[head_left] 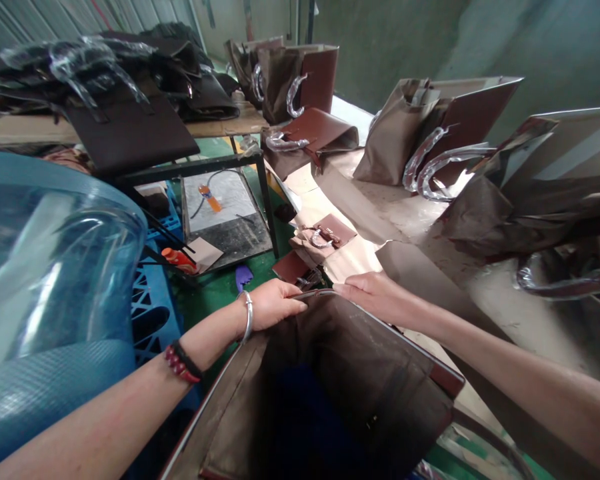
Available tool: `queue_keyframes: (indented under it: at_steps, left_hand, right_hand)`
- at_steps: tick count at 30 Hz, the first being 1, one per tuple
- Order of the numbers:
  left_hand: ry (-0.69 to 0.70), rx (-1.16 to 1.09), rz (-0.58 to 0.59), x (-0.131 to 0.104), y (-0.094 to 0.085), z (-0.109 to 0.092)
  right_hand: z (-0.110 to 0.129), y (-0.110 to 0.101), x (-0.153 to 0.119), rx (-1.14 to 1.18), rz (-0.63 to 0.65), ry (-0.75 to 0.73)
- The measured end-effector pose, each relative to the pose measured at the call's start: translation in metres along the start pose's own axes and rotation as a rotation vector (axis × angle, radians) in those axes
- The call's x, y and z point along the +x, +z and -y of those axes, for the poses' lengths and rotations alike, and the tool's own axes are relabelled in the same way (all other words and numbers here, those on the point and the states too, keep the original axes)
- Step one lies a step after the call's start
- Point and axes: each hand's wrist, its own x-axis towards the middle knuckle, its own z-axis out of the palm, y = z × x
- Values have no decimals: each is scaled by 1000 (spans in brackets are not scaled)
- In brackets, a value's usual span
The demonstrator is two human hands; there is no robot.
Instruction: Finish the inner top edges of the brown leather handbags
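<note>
A brown handbag point(390, 373) gapes upward close below me, its lining in view and its depths in dark shadow. My left hand point(275, 303) pinches the bag's far rim, thumb on the inner side; a silver bangle and beaded bracelets circle that wrist. Just to the right, my right hand point(365, 290) grips the same rim, its fingertips partly hidden behind the edge. Beyond both hands lies a small reddish-brown bag piece with a plastic-wrapped handle point(325, 237), on tan sheet material.
Several brown bags with wrapped handles point(405, 133) stand on the right-hand table. Dark bags point(130, 113) are piled on a bench at back left. A large clear blue plastic container point(55, 267) fills the left side, beside a blue crate point(150, 313). An orange bottle point(210, 199) lies on a low shelf.
</note>
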Motion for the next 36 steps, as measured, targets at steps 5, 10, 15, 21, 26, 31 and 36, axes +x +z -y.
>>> queue_keyframes:
  at_steps: [5,10,15,21,26,31,36]
  left_hand:
    - [-8,-33,5,0,0,0]
    - [-8,-47,5,-2,1,0]
    - [42,20,30,-3,-1,0]
    - [75,54,40,-4,-2,1]
    - [59,30,131,-6,-8,7]
    - [74,-1,200,-8,-15,11]
    - [23,-48,158,-5,-13,14]
  right_hand:
    - [-3,-3,-5,102,49,-45]
    - [0,-4,-8,61,63,-42]
    - [9,-1,0,147,107,-144]
    - [20,5,17,124,176,-234]
    - [27,12,21,22,150,-289]
    - [24,16,25,55,176,-356]
    - [11,17,33,148,214,-367]
